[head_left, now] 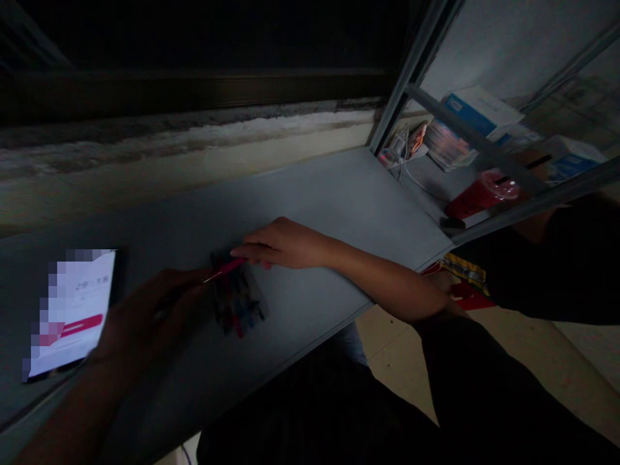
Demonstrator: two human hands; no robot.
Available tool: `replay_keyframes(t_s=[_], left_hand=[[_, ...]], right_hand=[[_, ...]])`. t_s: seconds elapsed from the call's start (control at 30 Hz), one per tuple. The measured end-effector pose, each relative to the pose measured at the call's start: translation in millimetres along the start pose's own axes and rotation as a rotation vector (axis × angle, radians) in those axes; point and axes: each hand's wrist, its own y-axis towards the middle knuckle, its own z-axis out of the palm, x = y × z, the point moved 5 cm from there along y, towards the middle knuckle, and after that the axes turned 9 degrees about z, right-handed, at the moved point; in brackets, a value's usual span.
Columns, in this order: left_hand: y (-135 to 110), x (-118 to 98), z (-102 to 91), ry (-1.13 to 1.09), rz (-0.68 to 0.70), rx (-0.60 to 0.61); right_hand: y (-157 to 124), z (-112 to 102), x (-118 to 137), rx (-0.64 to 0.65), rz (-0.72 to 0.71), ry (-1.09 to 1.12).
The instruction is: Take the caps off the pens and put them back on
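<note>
A grey counter top [300, 213] runs diagonally across the view. On it lies a clear packet of coloured pens [238, 300]. My right hand [285, 243] reaches in from the right, its fingertips pinching the end of a slim pink pen [227, 267] with a thin metal tip, just above the packet. My left hand [150, 316] is in deep shadow, its fingers close to that metal tip. Whether they touch it is hidden by the dark. A tablet [72, 313] with a pixelated white and pink screen lies just beyond my left hand.
A metal-framed glass cabinet [484, 129] at the upper right holds boxes, cables and a red cup. Below the counter's near edge are a beige tiled floor [392, 342] and a yellow and red packet [465, 274]. A dark window frame [194, 90] runs along the far side.
</note>
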Motion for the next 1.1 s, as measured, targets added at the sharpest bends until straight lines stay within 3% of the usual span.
replay_keyframes(t_s=[0.3,0.63,0.7,0.8,0.87,1.1], left_hand=[[6,4,6.0,-0.070,0.020,-0.081],[-5,-28,8.8,-0.039,0.194,-0.161],[-7,-37,12.9,-0.051,0.263,-0.120],[-11,-53,25.6,-0.114,0.453,0.040],[-14,-59,34.0,-0.161,0.527,0.130],[-14,-61,44.8,-0.358,0.459,0.210]], right_hand=[[-4,-1,5,-0.058,-0.095,-0.085],[-3,1,-7,0.022,0.129,0.253],[-3,0,-8,-0.044,0.174,0.358],[-2,-2,-10,-0.167,0.202,0.452],[-1,0,-11,-0.176,0.201,0.455],[0,12,-11,-0.098,0.194,0.446]])
